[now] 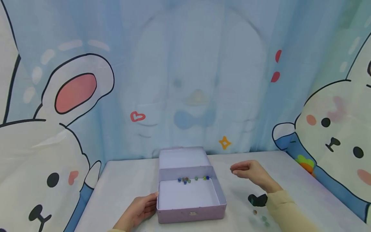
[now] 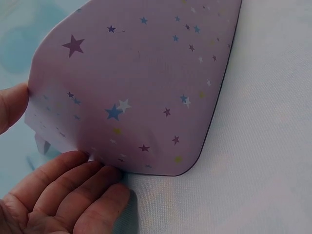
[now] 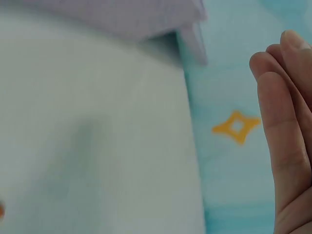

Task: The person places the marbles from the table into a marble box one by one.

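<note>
A pale purple box [image 1: 192, 212] stands with its lid [image 1: 184, 158] tipped back. Inside, along its back wall, lie several glass marbles [image 1: 185, 182]. My left hand [image 1: 140, 209] holds the box's left side near the front corner. In the left wrist view, the thumb [image 2: 12, 105] is at one edge and the curled fingers [image 2: 105, 200] are against the star-printed wall. To the right of the box, above the table, my right hand [image 1: 252, 174] pinches a small dark marble [image 1: 232, 171] at its fingertips. The right wrist view shows its fingers [image 3: 280, 117] together, the marble hidden.
A dark, irregular thing [image 1: 257, 200] lies on the table by the right forearm. Nearer me are a brownish marble [image 1: 255, 212] and two greenish ones [image 1: 265, 221]. A cartoon-printed blue curtain [image 1: 185, 80] hangs behind the white table [image 1: 127, 175].
</note>
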Motion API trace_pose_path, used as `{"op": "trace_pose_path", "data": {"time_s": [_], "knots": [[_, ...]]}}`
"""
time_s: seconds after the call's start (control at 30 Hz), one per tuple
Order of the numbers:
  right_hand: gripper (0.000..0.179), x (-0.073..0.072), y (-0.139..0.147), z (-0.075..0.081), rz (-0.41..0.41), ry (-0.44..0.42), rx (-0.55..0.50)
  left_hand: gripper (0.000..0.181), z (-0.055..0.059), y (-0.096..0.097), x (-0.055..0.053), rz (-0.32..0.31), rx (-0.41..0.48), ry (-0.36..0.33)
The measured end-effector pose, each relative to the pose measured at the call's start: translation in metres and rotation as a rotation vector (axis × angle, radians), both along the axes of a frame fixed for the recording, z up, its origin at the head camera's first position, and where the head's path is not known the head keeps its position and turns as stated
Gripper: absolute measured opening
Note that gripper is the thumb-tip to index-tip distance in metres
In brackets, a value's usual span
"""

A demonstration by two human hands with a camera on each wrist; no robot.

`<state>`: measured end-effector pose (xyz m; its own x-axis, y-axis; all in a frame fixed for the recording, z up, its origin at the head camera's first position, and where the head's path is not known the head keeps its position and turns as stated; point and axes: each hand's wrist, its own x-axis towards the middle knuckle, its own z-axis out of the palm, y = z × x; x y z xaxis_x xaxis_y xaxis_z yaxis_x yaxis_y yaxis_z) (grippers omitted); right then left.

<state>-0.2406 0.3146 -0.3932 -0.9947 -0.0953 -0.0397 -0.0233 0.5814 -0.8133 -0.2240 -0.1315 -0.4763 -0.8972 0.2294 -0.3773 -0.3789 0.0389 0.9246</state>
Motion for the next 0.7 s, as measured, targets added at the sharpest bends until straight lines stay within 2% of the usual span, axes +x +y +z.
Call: {"op": "trace_pose_path", "data": {"time_s": [0.1,0.2,0.33,0.43,0.53,0.7], "knots": [[0.039,0.017,0.029,-0.012,-0.064,-0.053,0.018,0.073,0.000,-0.001,0.000,0.001,-0.004,-0.014],[0.033,0.033,0.049,-0.032,-0.101,-0.117,0.044,0.072,0.002,-0.001,0.000,0.002,0.000,-0.018],[0.026,0.045,0.062,-0.064,-0.113,-0.182,0.068,0.071,0.005,-0.002,0.000,0.017,0.002,-0.022],[0.023,0.052,0.063,-0.080,-0.148,-0.207,0.074,0.070,0.005,-0.002,0.001,0.027,-0.004,-0.034],[0.022,0.056,0.057,-0.083,-0.187,-0.213,0.087,0.068,0.004,-0.001,0.001,0.029,-0.004,-0.040],[0.018,0.061,0.048,-0.076,-0.143,-0.206,0.215,0.069,0.004,0.001,0.001,0.026,0.001,-0.044]]}}
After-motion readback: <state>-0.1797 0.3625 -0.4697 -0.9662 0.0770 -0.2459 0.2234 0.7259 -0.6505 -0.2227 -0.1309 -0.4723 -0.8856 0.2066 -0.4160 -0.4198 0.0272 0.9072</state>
